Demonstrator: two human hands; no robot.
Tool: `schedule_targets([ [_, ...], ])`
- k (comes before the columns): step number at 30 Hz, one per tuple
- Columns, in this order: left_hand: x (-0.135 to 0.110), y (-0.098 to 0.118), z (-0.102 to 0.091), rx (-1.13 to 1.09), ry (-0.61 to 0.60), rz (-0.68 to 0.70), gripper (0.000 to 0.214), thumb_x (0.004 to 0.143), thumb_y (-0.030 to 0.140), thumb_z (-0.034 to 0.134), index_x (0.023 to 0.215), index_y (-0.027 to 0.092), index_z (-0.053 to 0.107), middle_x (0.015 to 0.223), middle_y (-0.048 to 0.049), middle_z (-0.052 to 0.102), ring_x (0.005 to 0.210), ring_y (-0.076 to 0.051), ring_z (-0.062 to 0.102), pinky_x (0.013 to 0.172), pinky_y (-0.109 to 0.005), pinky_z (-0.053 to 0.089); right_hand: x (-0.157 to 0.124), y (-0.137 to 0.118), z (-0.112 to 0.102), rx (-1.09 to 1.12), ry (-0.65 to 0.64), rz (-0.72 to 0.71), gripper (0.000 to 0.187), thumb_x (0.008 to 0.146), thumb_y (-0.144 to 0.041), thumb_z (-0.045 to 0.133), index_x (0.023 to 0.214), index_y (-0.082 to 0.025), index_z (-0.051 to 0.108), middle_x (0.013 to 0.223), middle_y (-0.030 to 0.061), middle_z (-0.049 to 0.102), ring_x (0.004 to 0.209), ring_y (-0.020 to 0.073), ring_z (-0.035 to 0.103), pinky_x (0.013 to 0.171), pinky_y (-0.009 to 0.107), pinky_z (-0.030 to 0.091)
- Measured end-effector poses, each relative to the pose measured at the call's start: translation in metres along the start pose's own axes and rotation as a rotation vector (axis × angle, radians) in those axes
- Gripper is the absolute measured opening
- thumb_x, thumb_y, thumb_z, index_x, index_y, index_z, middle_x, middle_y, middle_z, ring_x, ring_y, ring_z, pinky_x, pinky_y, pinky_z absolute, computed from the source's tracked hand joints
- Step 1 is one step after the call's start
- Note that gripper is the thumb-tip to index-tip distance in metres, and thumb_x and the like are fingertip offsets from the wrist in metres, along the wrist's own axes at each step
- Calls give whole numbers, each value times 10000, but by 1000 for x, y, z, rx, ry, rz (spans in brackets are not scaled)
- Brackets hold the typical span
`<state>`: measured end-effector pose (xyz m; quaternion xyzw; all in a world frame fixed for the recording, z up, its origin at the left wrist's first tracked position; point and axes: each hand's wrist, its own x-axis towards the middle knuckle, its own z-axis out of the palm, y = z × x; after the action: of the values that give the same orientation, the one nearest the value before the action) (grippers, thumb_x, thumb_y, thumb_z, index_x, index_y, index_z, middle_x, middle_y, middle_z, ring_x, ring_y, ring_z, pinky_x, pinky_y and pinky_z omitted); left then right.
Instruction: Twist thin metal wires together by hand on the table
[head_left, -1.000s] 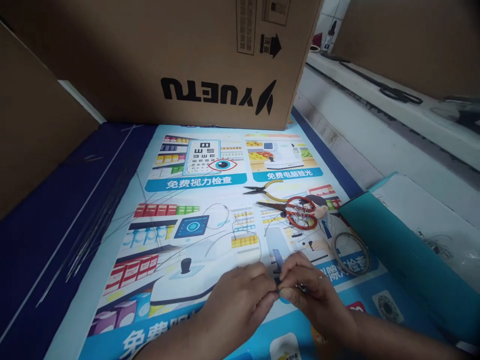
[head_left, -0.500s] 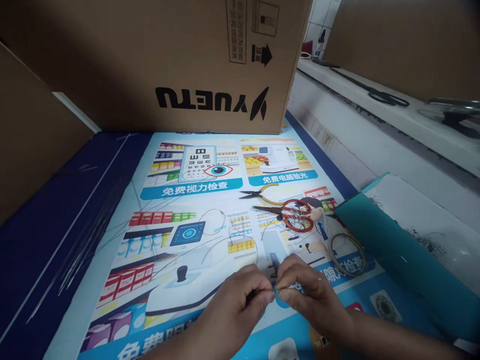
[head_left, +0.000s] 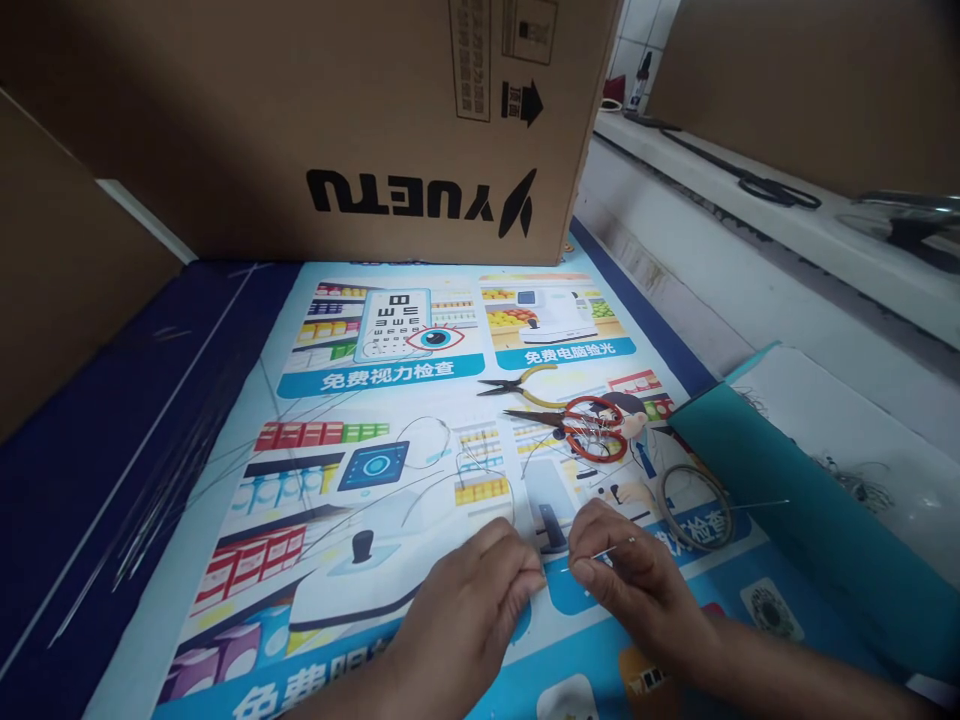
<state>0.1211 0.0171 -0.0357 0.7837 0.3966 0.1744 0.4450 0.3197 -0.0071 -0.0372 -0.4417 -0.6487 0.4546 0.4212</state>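
My left hand is closed in a pinch over the printed sheet; what sits between its fingertips is too fine to make out. A short way to its right, my right hand pinches a thin wire between thumb and forefinger. The wire pokes out on both sides of the fingers. Beyond the hands lie scissors with red handles and pliers with yellow handles, both with their tips to the left. A coil of grey wire rests just past my right hand.
A teal box at the right holds tangled wire bits. Several long thin wires lie on the dark blue cloth at left. A cardboard box stands at the back. Along the right wall, a ledge carries black-handled scissors.
The hands, whose fingertips nearly met before, have drawn slightly apart. My right hand has shifted a little right, and the wire now shows more clearly in its fingers.
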Motion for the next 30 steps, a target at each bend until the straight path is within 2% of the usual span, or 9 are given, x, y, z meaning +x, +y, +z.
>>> schedule_targets([
  [3, 2, 2, -1, -115, -34, -66, 225, 933, 295, 357, 777, 196, 485, 797, -13, 517, 733, -155, 510, 647, -259, 390, 1, 1, 1, 24, -10, 22, 73, 884, -213, 529, 818, -212, 560, 767, 15, 533, 750, 167, 500, 720, 329, 401],
  [6, 2, 4, -2, -128, -48, -87, 210, 925, 292, 373, 770, 197, 479, 791, -9, 517, 733, -156, 507, 649, -262, 386, 3, 2, 3, 51, -45, 44, 78, 885, -232, 536, 822, -211, 575, 776, 17, 532, 759, 165, 508, 701, 313, 411],
  [13, 0, 6, -1, -60, -44, -103, 209, 906, 275, 389, 744, 185, 487, 791, -24, 513, 725, -167, 502, 634, -271, 368, 4, 3, 6, -41, -60, -62, 85, 878, -188, 536, 829, -215, 601, 749, 17, 586, 749, 166, 526, 743, 338, 406],
  [18, 1, 6, -1, -79, -26, -96, 216, 904, 280, 398, 734, 184, 492, 772, -15, 513, 710, -157, 496, 626, -259, 362, 4, 2, 6, 9, -75, 14, 95, 877, -234, 553, 810, -204, 613, 758, 23, 569, 757, 164, 528, 700, 307, 420],
  [21, 2, 6, -3, -176, -35, -106, 235, 897, 302, 417, 714, 180, 502, 736, -3, 503, 690, -146, 485, 622, -248, 364, 4, 2, 6, 61, -90, 37, 96, 870, -264, 570, 818, -205, 626, 765, 22, 565, 747, 158, 530, 687, 293, 425],
  [24, 3, 6, -5, -371, -51, -158, 279, 895, 352, 421, 712, 174, 531, 706, 8, 486, 655, -131, 466, 599, -231, 367, 4, 2, 7, 97, -60, 66, 106, 867, -260, 572, 790, -203, 618, 746, 16, 559, 736, 155, 524, 689, 289, 423],
  [27, 3, 4, -6, -582, -79, -222, 297, 899, 389, 410, 812, 170, 591, 720, 12, 502, 607, -111, 456, 566, -221, 365, 4, 3, 5, 156, -22, 145, 128, 868, -275, 566, 776, -194, 600, 743, 13, 540, 718, 151, 513, 671, 279, 417],
  [30, 4, 2, -5, -683, -95, -252, 262, 883, 376, 451, 916, 178, 620, 756, 10, 527, 592, -100, 465, 567, -220, 372, 5, 3, 4, 206, -4, 227, 164, 870, -312, 559, 771, -185, 594, 734, 10, 530, 700, 147, 498, 647, 268, 404],
])
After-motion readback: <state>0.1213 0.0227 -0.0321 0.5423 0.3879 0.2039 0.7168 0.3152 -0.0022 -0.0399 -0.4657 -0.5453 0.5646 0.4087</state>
